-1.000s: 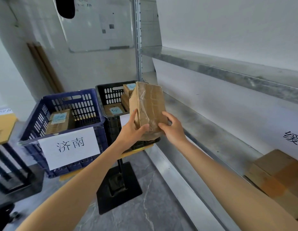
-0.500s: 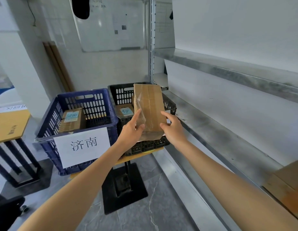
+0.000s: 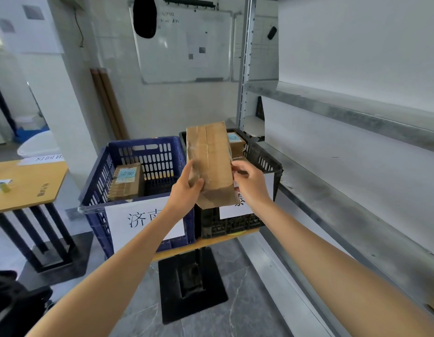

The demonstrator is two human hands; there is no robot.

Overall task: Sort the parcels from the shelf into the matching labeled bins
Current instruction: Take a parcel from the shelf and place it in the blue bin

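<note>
Plainly mid-sort: the left hand grips the lower left edge of a brown cardboard parcel, thumb on its taped face. The right hand pinches the right edge with curled fingers. The parcel is held upright in the air, above the gap where the blue bin and the black bin meet, and is not yet in either one. The face turned to the camera shows only tape and no sticker, so I cannot tell which bin it matches.

Some sorting looks done. One parcel with a pale blue handwritten sticker lies in the blue bin, and at least one stickered parcel sits in the black bin behind the held one. How many are left on the shelf cannot be judged, though a brown corner at the frame's lower right may be another.

The white sheet on the blue bin reads 济南, with the second character partly covered by the left forearm. The sheet on the black bin is mostly hidden and shows only a fragment of one character. Both bins stand on a small counter. A side counter at left carries a paper printed upside down, ending in 回区. The whiteboard writing is too faint to read.
</note>
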